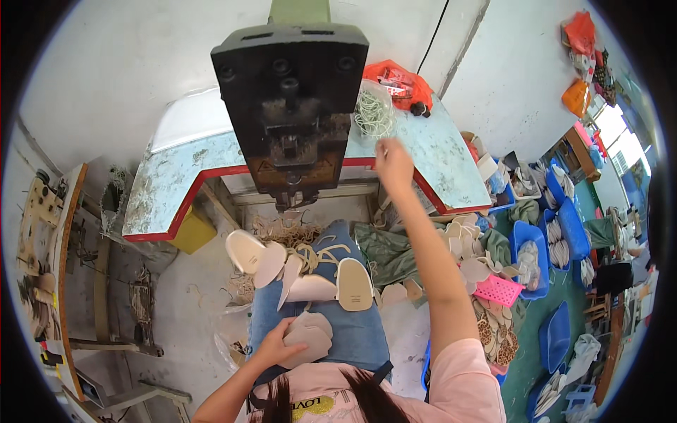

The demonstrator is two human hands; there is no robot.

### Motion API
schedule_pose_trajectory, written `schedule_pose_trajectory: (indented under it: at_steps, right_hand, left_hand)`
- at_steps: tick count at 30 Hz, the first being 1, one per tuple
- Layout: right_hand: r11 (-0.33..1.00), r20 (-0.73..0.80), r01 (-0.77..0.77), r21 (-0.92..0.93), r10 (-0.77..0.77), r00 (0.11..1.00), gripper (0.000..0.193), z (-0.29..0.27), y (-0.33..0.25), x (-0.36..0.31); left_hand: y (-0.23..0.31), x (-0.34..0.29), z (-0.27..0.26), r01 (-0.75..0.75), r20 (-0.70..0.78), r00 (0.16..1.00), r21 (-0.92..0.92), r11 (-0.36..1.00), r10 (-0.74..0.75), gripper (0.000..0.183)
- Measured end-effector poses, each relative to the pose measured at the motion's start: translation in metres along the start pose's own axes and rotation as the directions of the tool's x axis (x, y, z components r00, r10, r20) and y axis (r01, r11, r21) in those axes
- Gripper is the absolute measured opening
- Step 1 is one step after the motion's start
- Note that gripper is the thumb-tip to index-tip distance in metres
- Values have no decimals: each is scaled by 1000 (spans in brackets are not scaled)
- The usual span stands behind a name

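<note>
My left hand [275, 347] is closed around a small stack of pale, rounded shoe-shaped pieces [312, 333] above my lap. The arm on the other side stretches forward to the bench, where my right hand [393, 168] is closed just in front of a tangled bundle of pale green cord [374, 113]. Whatever its fingers grip is too small to make out. Across my jeans lie several pale shoe pieces [308, 289], an insole [355, 285] with a tan face and a loose beige strap [314, 257].
A black machine head [289, 113] overhangs the middle of the light-blue bench [441, 158] with its red edge. A red plastic bag [402, 81] lies beside the cord. To the right are a pink basket [498, 289] and blue bins [530, 257]; a yellow bin [194, 230] stands under the bench.
</note>
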State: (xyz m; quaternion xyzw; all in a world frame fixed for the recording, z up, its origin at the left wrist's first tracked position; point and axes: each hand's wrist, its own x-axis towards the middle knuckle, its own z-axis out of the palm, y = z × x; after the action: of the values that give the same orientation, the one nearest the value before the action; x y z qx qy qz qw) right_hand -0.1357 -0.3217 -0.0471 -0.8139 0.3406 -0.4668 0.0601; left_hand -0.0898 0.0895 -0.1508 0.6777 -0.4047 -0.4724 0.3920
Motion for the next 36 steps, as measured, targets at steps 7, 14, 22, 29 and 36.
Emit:
schedule_pose_trajectory:
  at_steps: [7,14,22,29,36]
  right_hand:
    - [946,110,267,-185,-250,962,12,48,57,93]
    - [331,353,-463,822,342,871,14,7,26,166]
    - [342,393,-411,845,123,911,12,-21,9,59]
    - [-416,844,-758,502,43,535,24,-17,-59,-144]
    - [286,887,-845,453,-43,460,42,-14,-142,-271]
  left_hand:
    - [8,3,2,-75,124,988,-118,990,90,73]
    - [12,-8,-2,15,110,994,-77,997,-7,72]
    - [33,-24,-53,-60,-67,995,166,984,72,69]
    - [-8,-18,-48,-86,-191,975,165,983,117,72]
    - [-6,-35,-38,-143,-329,916,273,951,232,69]
